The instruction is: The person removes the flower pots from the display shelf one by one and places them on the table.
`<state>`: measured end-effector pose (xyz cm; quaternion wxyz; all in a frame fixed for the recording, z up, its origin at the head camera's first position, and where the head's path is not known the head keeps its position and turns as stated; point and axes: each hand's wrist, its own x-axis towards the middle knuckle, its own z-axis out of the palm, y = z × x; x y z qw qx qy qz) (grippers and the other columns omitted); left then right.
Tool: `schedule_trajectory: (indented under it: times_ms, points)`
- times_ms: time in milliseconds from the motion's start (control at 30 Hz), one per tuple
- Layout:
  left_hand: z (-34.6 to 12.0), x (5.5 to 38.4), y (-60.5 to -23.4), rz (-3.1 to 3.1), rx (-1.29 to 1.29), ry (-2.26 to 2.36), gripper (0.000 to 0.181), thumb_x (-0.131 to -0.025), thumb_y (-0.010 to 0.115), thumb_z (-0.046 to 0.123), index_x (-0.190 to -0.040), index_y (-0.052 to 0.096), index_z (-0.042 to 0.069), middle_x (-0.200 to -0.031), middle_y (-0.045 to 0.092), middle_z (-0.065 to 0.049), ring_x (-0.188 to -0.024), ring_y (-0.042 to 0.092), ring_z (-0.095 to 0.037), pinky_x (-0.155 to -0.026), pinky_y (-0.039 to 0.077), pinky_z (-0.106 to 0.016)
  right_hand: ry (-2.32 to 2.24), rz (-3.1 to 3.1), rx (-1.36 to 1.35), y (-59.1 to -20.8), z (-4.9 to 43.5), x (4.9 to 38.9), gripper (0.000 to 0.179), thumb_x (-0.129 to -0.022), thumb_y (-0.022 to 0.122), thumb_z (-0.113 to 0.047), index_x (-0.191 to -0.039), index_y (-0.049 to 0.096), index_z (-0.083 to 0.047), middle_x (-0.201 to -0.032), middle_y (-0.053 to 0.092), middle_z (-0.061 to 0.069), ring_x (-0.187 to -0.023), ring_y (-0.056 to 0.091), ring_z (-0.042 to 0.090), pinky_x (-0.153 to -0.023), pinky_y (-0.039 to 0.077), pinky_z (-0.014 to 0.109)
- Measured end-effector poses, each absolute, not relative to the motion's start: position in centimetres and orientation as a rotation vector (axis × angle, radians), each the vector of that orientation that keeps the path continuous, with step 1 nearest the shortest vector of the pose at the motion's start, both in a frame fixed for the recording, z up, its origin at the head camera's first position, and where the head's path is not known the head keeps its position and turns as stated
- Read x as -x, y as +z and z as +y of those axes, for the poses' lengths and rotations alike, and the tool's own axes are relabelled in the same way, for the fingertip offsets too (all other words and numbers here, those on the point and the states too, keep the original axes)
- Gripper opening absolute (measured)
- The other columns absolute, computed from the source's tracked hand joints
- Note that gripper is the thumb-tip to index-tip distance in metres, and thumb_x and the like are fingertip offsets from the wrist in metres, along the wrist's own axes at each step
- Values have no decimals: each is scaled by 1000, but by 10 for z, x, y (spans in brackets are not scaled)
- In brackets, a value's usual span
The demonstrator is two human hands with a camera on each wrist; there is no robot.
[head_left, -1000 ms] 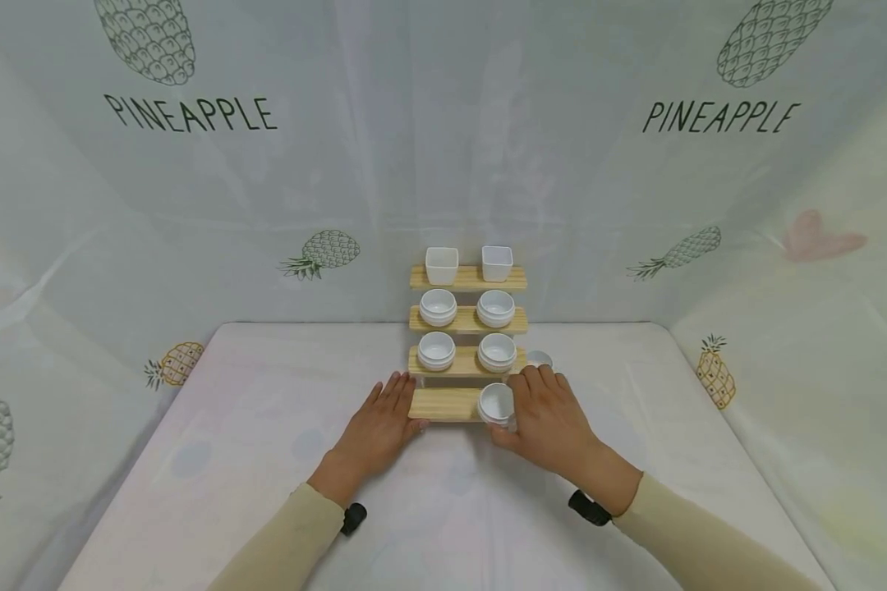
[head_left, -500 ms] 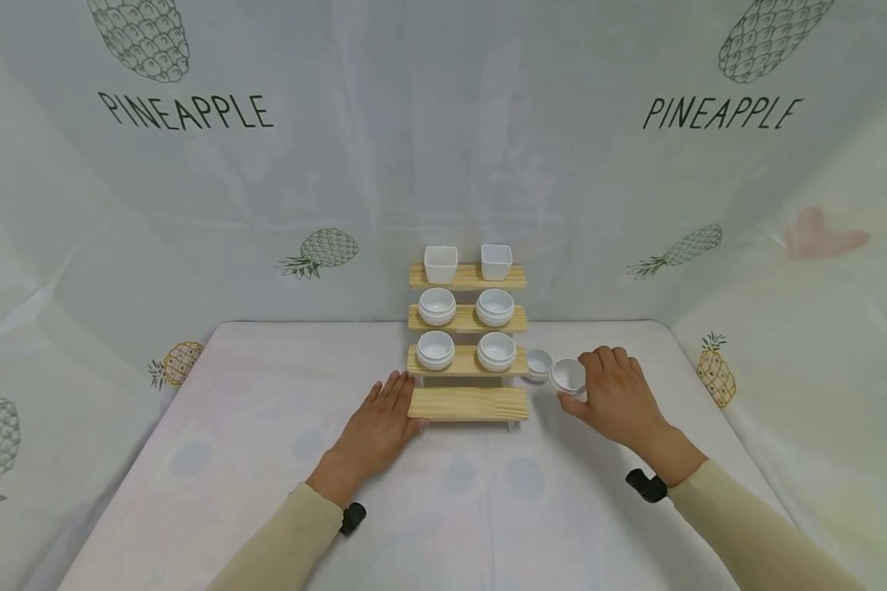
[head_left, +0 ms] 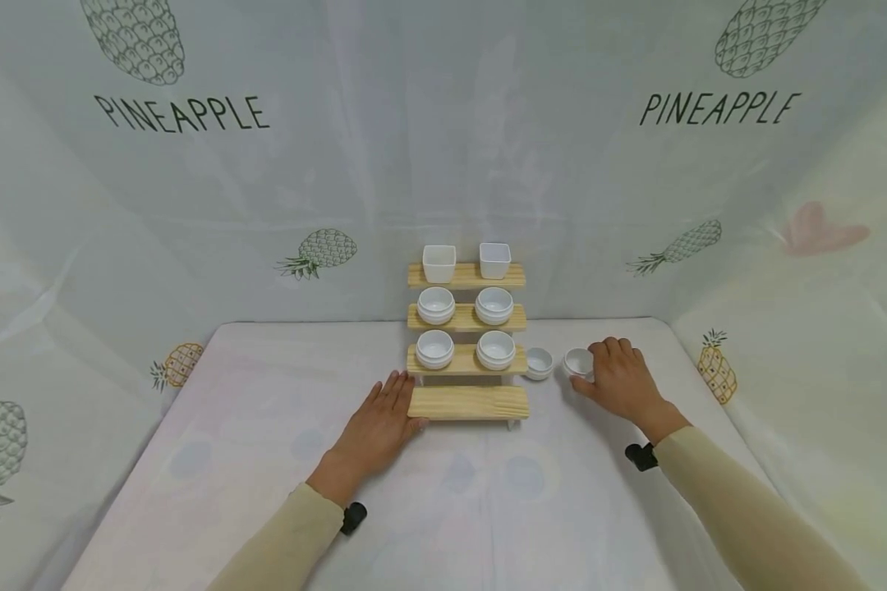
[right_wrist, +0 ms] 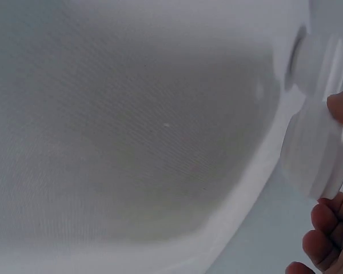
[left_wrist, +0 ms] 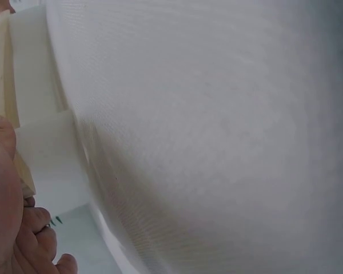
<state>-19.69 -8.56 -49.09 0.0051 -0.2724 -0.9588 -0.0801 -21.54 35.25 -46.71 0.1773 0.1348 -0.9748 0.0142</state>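
White cup [head_left: 577, 359]: we are pinching it in right hand [head_left: 621, 377], right of wooden rack [head_left: 468, 402], near second cup [head_left: 538, 364]. Left hand [head_left: 379, 423] is resting, fingers extended, against rack's left end. Good handling, we judge: keeping cup level, second cup untouched.

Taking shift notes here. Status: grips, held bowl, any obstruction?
Left grip touching bottom shelf at left end. Right grip pinching small white bowl. Neighbouring bowl close by, apart; nothing visibly blocking.
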Motion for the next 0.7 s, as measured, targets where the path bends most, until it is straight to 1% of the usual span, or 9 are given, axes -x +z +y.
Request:
schedule_trajectory:
  times_ms: [100,200,433,700]
  points:
    - [-85,197,-490,-2999,853,-269,81,-111,47,51,-165,24,-4,-172,26,-22,-162,21,-35,-132,23,-53,73,-2858,-327,-470,352,220,64,-91,78,-41,-119,60,14,-105,59,25,-96,52,40,-78,46,50]
    - [-85,197,-490,-2989,852,-283,81,-111,49,50,-165,25,-5,-171,28,-23,-162,23,-36,-131,24,-53,83,-2905,-302,-474,352,224,64,-93,77,-42,-122,60,13,-108,59,25,-99,52,41,-81,47,51]
    - [-85,196,-490,-2988,851,-273,81,-111,48,51,-165,25,-5,-172,28,-22,-162,22,-36,-131,24,-53,50,-2927,-296,-483,351,230,64,-94,75,-43,-122,60,13,-108,59,25,-98,52,40,-80,47,52]
    - [-84,196,-489,-2988,856,-281,81,-111,48,51,-165,25,-5,-172,28,-22,-162,22,-36,-131,24,-53,69,-2934,-292,-485,352,233,65,-96,74,-43,-125,59,14,-113,59,27,-103,53,42,-83,47,54]
